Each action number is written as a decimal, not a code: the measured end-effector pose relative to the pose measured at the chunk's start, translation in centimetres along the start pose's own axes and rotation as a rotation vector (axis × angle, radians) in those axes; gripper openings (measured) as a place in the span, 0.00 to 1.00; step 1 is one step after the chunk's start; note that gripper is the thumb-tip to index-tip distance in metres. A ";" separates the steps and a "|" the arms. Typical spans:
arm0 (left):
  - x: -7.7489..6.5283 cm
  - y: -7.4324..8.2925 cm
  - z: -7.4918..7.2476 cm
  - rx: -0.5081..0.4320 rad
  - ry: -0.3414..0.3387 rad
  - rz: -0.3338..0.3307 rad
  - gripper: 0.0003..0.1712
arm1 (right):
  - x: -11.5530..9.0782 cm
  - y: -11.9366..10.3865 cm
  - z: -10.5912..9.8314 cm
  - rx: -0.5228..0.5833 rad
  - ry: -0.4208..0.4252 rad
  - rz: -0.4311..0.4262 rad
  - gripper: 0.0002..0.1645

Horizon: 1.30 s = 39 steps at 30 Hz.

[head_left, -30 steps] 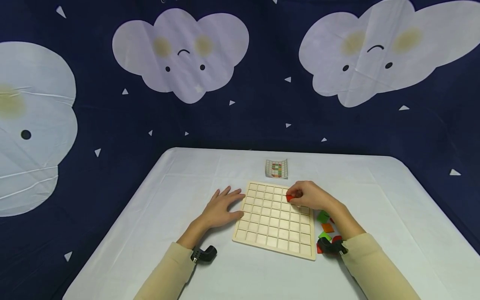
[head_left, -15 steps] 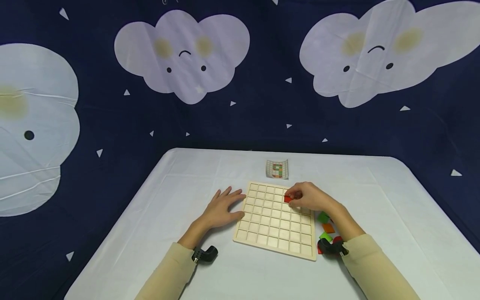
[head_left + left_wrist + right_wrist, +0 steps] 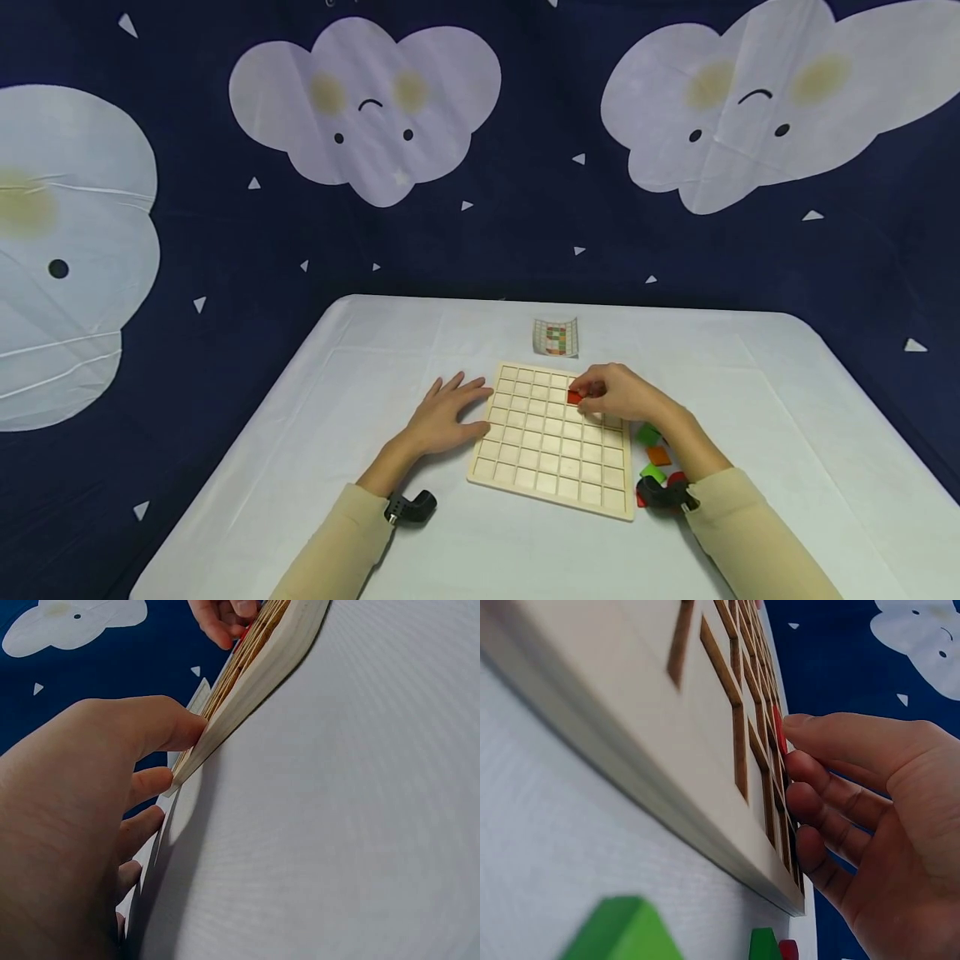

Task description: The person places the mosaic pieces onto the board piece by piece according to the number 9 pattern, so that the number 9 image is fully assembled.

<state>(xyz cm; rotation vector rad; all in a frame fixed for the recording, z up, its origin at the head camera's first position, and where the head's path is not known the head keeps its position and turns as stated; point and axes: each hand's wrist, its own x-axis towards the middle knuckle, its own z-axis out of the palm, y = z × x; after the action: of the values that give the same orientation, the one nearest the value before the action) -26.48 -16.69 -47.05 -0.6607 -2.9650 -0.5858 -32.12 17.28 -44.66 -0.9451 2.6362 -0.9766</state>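
Observation:
A square wooden grid board [image 3: 540,450] lies on the white table. My left hand [image 3: 441,421] rests beside its left edge, fingers spread; in the left wrist view the thumb and a fingertip touch the board's rim [image 3: 259,697]. Over the upper right part of the grid, my right hand [image 3: 624,392] holds a red square tile [image 3: 574,397] between thumb and fingers. The right wrist view shows that red tile [image 3: 779,729] at the grid's surface under the thumb tip; whether it sits fully inside a cell I cannot tell.
Behind the board lies a small printed card [image 3: 556,337] with a coloured grid pattern. Right of the board are loose tiles, including an orange tile [image 3: 658,455] and a light green tile [image 3: 652,473], partly hidden by the right forearm and its black wrist camera [image 3: 663,492].
My right hand has shifted slightly left with the red tile, which now shows flatter against the grid. The left hand stays at the board's edge.

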 end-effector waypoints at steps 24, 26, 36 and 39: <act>0.0 -0.2 0.1 0.010 0.002 0.009 0.36 | -1.2 0.3 -0.9 0.027 0.037 0.041 0.18; 0.0 -0.2 0.1 0.004 0.005 0.013 0.36 | -1.5 0.4 -1.3 0.023 0.045 0.063 0.18; 0.1 -0.3 0.3 0.005 0.009 0.010 0.36 | -2.7 1.4 -2.1 0.008 0.065 0.076 0.18; 0.1 -0.3 0.3 0.001 0.011 0.005 0.36 | -2.9 1.7 -2.1 0.005 0.068 0.101 0.18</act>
<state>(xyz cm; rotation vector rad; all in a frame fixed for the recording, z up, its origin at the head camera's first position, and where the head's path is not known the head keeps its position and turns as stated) -26.67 -16.78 -47.46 -0.6631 -2.9526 -0.5862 -31.46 21.19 -44.28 -0.7829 2.7065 -1.0080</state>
